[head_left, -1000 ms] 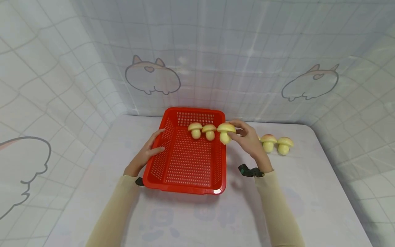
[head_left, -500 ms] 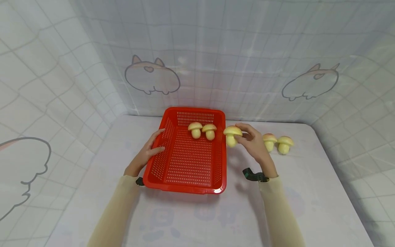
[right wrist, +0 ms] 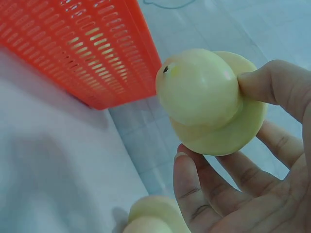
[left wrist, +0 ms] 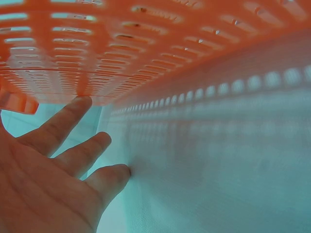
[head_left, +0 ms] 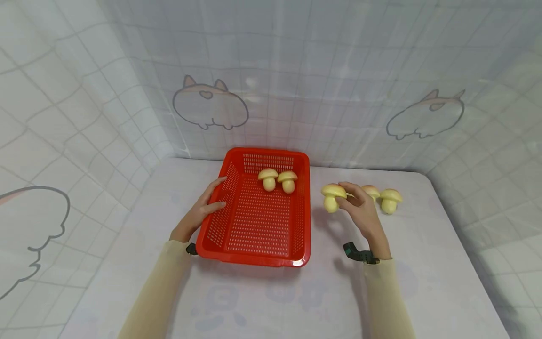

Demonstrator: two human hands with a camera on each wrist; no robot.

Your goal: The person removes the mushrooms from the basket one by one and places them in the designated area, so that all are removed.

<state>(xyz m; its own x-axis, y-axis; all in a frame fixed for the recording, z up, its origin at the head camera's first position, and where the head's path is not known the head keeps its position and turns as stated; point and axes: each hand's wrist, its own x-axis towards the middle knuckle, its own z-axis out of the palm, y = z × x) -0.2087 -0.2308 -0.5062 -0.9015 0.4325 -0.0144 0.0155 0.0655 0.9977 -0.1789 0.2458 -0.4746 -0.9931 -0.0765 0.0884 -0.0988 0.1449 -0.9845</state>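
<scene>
A toy mushroom with a yellow cap and pale round stem is pinched between the thumb and fingers of my right hand, right of the basket and raised over the table. In the right wrist view, the mushroom's stem end faces the camera. My left hand holds the left wall of the red plastic basket, thumb and a finger over the rim, other fingers outside below it. Two toy mushrooms stand side by side near the back right inside the basket.
More toy mushrooms stand on the white table to the right, partly hidden by my right hand. A tile-patterned sheet with animal drawings rises behind the table and on both sides.
My right hand has carried its mushroom from over the basket's right rim rightward and toward me, away from the basket. The left hand, basket and two mushrooms inside stay put.
</scene>
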